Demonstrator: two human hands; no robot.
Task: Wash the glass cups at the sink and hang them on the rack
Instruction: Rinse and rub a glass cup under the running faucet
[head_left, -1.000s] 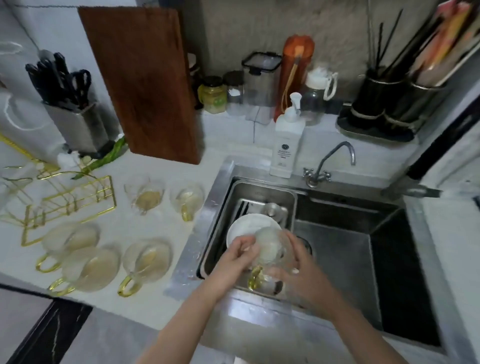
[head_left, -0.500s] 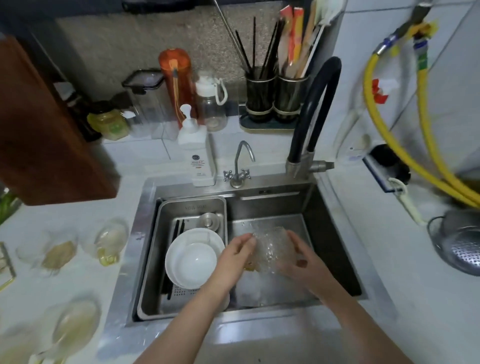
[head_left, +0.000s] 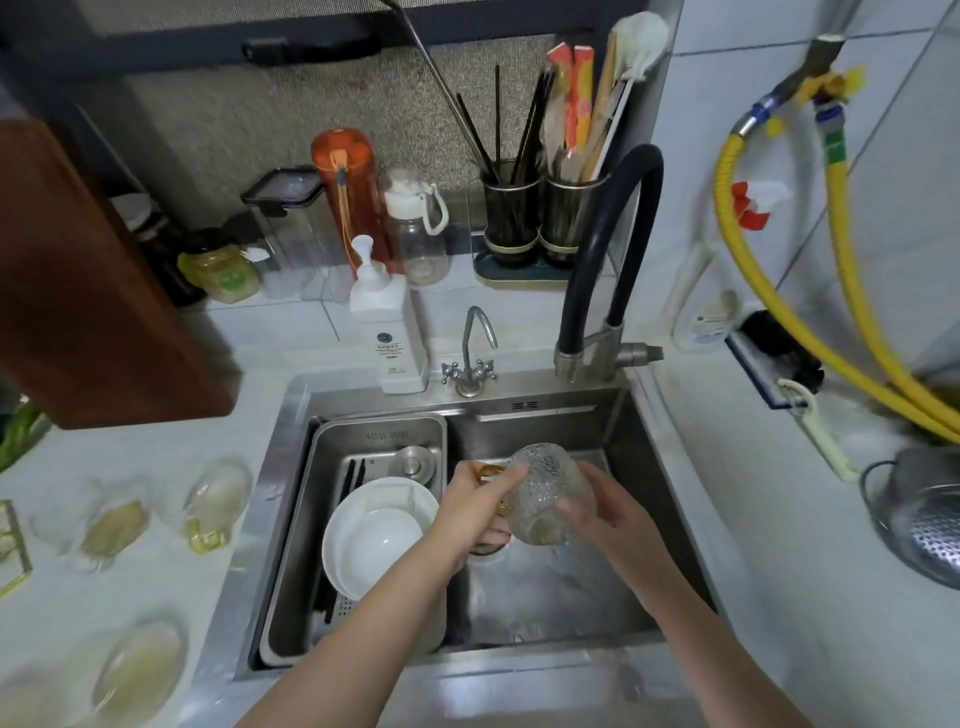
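Both hands hold one textured glass cup (head_left: 548, 493) over the sink (head_left: 639, 467): the left hand (head_left: 480, 512) grips its amber handle side, the right hand (head_left: 605, 512) wraps its body. Washing looks under way, though no running water shows. Next likely calls for rinsing, then carrying it left across the worktop (head_left: 130, 447), where other cups (head_left: 215, 501) lie.

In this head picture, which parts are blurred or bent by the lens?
Head view: the glass cups on the counter at left are smeared by blur; the held glass cup is sharp enough to show its texture; wall tiles and the yellow hose bow, wide-angle distortion.
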